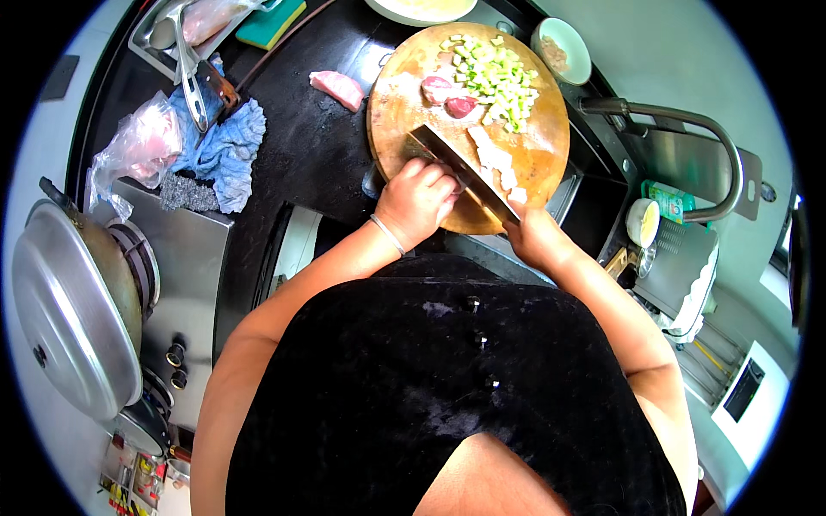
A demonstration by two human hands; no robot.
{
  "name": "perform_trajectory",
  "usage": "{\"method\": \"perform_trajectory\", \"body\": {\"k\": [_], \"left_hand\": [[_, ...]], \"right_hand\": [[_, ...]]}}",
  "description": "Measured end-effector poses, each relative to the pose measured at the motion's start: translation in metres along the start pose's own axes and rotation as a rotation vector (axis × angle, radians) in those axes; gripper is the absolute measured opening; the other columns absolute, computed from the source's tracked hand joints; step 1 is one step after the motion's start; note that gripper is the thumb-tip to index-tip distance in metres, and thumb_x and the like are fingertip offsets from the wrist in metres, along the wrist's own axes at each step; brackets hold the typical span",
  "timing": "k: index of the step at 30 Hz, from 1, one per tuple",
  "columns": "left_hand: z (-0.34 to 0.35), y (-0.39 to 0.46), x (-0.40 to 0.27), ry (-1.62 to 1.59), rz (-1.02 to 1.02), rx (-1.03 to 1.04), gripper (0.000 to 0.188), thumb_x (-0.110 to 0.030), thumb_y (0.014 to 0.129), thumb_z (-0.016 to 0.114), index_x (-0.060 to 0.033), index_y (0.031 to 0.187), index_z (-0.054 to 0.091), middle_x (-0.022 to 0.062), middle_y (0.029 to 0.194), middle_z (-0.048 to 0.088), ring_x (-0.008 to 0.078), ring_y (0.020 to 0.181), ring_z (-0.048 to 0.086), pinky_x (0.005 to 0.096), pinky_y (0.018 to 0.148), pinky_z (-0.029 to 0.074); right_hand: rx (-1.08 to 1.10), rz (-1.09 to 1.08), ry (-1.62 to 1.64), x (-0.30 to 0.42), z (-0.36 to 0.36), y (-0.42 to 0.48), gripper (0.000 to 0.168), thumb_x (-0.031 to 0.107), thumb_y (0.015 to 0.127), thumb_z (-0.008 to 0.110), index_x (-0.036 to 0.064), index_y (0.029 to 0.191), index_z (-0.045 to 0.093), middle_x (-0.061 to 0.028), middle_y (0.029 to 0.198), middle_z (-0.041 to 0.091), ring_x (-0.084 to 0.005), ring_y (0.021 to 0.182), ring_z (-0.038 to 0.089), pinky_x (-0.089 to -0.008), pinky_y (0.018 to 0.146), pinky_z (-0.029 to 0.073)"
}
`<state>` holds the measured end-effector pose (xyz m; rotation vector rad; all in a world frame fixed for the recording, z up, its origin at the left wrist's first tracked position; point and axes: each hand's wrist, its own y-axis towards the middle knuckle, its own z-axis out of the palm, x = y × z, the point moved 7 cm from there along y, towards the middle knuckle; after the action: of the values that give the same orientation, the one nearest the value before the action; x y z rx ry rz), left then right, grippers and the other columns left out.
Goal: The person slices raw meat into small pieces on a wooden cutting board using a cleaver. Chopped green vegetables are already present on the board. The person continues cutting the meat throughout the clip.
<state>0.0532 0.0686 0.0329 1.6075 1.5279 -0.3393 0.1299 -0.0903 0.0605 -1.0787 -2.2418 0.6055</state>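
Note:
A round wooden chopping board (548,145) lies before me on the dark counter. My right hand (535,235) grips the handle of a cleaver (461,169), whose blade slants across the board. Against the blade's left side, my left hand (419,193) rests with curled fingers over what looks like a piece of meat, mostly hidden. Pale meat slices (493,158) lie just right of the blade. Farther back on the board are diced green vegetable pieces (493,74) and two reddish pieces of meat (461,106). A pink piece of meat (337,90) sits on the counter left of the board.
A bowl with minced food (561,51) stands behind the board at right, near a curved faucet (703,113). Left are a blue cloth (235,151), a plastic bag of meat (145,138), a steel scourer (187,192), another knife's wooden handle (219,84) and a lidded wok (71,309).

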Motion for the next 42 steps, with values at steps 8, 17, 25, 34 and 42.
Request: {"method": "perform_trajectory", "body": {"k": [8, 17, 25, 34, 42], "left_hand": [[0.0, 0.003, 0.002, -0.002, 0.02, 0.011, 0.015, -0.015, 0.075, 0.069, -0.0096, 0.088, 0.064, 0.0058, 0.096, 0.062, 0.0283, 0.092, 0.057, 0.0377, 0.085, 0.048], [0.004, -0.001, 0.0, 0.009, 0.008, 0.085, 0.02, -0.014, 0.075, 0.068, -0.0101, 0.095, 0.065, 0.006, 0.099, 0.062, 0.0293, 0.098, 0.056, 0.038, 0.089, 0.048], [0.004, 0.0, 0.001, 0.035, 0.013, 0.078, 0.019, -0.014, 0.075, 0.067, -0.0107, 0.093, 0.064, 0.0064, 0.101, 0.062, 0.0315, 0.103, 0.055, 0.0396, 0.092, 0.048], [0.0, 0.002, -0.005, 0.056, 0.011, -0.041, 0.014, -0.014, 0.071, 0.068, -0.0098, 0.084, 0.065, 0.0058, 0.097, 0.062, 0.0291, 0.097, 0.056, 0.0389, 0.088, 0.048], [0.005, -0.001, -0.005, 0.057, -0.005, -0.022, 0.017, -0.013, 0.071, 0.068, -0.0106, 0.089, 0.068, 0.006, 0.096, 0.063, 0.0299, 0.097, 0.057, 0.0393, 0.086, 0.048]], "right_hand": [[0.019, 0.014, -0.07, 0.035, -0.006, 0.046, 0.025, 0.011, 0.088, 0.057, 0.005, 0.112, 0.058, -0.0281, 0.084, 0.065, -0.046, 0.085, 0.063, -0.0511, 0.075, 0.051], [-0.039, 0.028, -0.071, 0.031, 0.0, 0.031, 0.019, 0.007, 0.085, 0.057, 0.003, 0.103, 0.058, -0.028, 0.085, 0.065, -0.0465, 0.082, 0.064, -0.0518, 0.075, 0.051], [0.027, 0.154, -0.09, 0.0, 0.009, 0.002, 0.028, 0.016, 0.084, 0.06, 0.006, 0.109, 0.06, -0.0275, 0.092, 0.067, -0.0426, 0.091, 0.066, -0.0487, 0.08, 0.052], [-0.087, 0.134, -0.076, 0.049, -0.007, 0.031, 0.02, 0.009, 0.085, 0.058, 0.005, 0.105, 0.061, -0.0276, 0.085, 0.065, -0.0443, 0.086, 0.064, -0.0509, 0.076, 0.052], [-0.025, 0.137, -0.145, 0.053, -0.005, 0.034, 0.027, 0.007, 0.083, 0.054, 0.005, 0.109, 0.063, -0.0256, 0.094, 0.068, -0.0393, 0.092, 0.067, -0.0471, 0.082, 0.052]]}}
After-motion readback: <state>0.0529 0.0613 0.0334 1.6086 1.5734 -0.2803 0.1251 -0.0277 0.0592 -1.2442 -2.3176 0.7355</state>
